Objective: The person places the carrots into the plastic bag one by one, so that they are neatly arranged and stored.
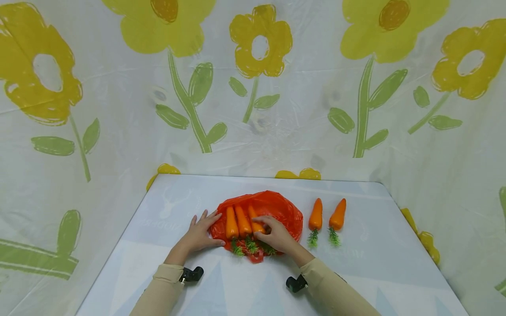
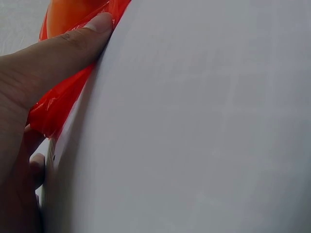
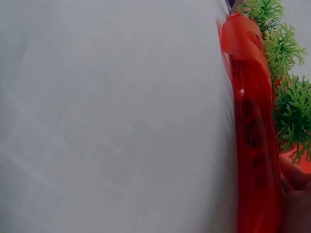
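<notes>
In the head view a red plastic bag (image 1: 290, 215) lies spread on the table with three orange carrots side by side on it, their green tops toward me. My left hand (image 1: 199, 232) has its fingers spread at the bag's left edge, beside the leftmost carrot (image 1: 231, 224). In the left wrist view its straight thumb (image 2: 73, 46) rests on the red plastic. A middle carrot (image 1: 243, 221) lies between the others. My right hand (image 1: 278, 237) grips the rightmost carrot (image 1: 253, 213) with thumb and fingers. Leafy tops (image 3: 294, 109) show beside the bag in the right wrist view.
Two more carrots, one (image 1: 315, 215) nearer the bag and another (image 1: 337, 215) farther right, lie on the pale table (image 1: 387, 263). A flower-printed curtain (image 1: 300, 109) encloses the table at the back and sides.
</notes>
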`<action>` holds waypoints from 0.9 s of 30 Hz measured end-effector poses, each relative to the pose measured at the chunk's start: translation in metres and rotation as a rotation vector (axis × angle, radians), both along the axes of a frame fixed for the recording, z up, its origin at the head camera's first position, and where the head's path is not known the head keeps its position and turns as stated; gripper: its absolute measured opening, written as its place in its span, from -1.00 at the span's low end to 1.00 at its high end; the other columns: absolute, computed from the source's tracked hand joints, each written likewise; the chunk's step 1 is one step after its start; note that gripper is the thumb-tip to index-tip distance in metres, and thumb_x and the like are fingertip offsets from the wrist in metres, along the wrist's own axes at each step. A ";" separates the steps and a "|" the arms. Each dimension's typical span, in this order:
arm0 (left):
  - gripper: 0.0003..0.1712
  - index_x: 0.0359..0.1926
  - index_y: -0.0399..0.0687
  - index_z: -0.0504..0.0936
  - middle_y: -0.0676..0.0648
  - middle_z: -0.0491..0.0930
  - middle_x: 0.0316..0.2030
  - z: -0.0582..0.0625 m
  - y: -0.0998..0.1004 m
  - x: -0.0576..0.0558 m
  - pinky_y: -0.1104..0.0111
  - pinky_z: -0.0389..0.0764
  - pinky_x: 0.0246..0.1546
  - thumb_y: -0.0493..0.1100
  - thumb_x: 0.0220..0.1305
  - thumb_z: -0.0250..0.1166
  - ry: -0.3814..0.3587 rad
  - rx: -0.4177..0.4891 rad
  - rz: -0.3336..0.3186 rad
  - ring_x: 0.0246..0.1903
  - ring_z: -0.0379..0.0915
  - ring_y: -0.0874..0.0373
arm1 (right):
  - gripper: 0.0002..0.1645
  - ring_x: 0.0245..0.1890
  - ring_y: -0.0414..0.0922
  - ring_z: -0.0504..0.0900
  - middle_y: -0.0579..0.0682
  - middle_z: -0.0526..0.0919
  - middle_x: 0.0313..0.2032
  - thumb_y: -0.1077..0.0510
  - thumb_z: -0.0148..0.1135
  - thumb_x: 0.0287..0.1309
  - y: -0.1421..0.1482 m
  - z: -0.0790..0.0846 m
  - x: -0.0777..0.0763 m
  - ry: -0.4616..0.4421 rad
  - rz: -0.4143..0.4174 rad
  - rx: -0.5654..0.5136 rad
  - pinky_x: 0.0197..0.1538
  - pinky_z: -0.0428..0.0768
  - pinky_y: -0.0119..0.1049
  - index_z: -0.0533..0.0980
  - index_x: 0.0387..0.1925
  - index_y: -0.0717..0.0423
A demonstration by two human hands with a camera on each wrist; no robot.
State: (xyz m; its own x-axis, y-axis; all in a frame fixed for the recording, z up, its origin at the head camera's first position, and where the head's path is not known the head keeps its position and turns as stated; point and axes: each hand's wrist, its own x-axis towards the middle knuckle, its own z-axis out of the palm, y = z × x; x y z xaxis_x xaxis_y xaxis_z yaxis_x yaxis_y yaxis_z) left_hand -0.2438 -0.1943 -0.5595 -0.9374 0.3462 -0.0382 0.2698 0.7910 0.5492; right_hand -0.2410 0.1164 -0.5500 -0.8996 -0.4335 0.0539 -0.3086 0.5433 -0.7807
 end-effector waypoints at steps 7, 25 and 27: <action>0.18 0.55 0.01 0.27 -0.10 0.13 0.56 -0.001 0.001 -0.001 -0.26 -0.41 0.47 0.30 -0.02 0.56 0.004 0.004 0.001 0.57 -0.27 -0.26 | -0.40 0.01 -0.10 0.48 -0.08 0.51 0.29 -0.10 0.33 0.32 0.002 0.002 0.001 0.015 0.008 -0.002 0.11 0.56 -0.10 0.50 0.36 -0.19; 0.18 0.54 -0.01 0.28 -0.11 0.15 0.55 -0.002 0.001 -0.002 -0.26 -0.40 0.47 0.30 -0.03 0.56 0.014 0.000 -0.002 0.57 -0.24 -0.27 | -0.50 -0.05 -0.14 0.51 -0.15 0.53 0.22 -0.01 0.34 0.34 0.010 0.005 0.007 0.047 -0.027 -0.057 0.01 0.61 -0.21 0.56 0.28 -0.17; 0.18 0.54 -0.01 0.28 -0.12 0.15 0.55 -0.002 0.001 -0.002 -0.26 -0.40 0.47 0.29 -0.03 0.56 0.017 -0.001 -0.003 0.57 -0.24 -0.28 | -0.51 -0.06 -0.13 0.51 -0.14 0.53 0.23 -0.02 0.34 0.34 0.011 0.006 0.008 0.041 -0.028 -0.065 -0.01 0.62 -0.23 0.56 0.27 -0.17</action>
State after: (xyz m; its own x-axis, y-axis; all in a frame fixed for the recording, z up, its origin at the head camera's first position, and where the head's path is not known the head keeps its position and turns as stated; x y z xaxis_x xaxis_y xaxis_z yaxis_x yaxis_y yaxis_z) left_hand -0.2455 -0.1935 -0.5619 -0.9368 0.3490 -0.0223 0.2817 0.7907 0.5436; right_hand -0.2335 0.1269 -0.5444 -0.9076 -0.4029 0.1180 -0.3264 0.5005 -0.8018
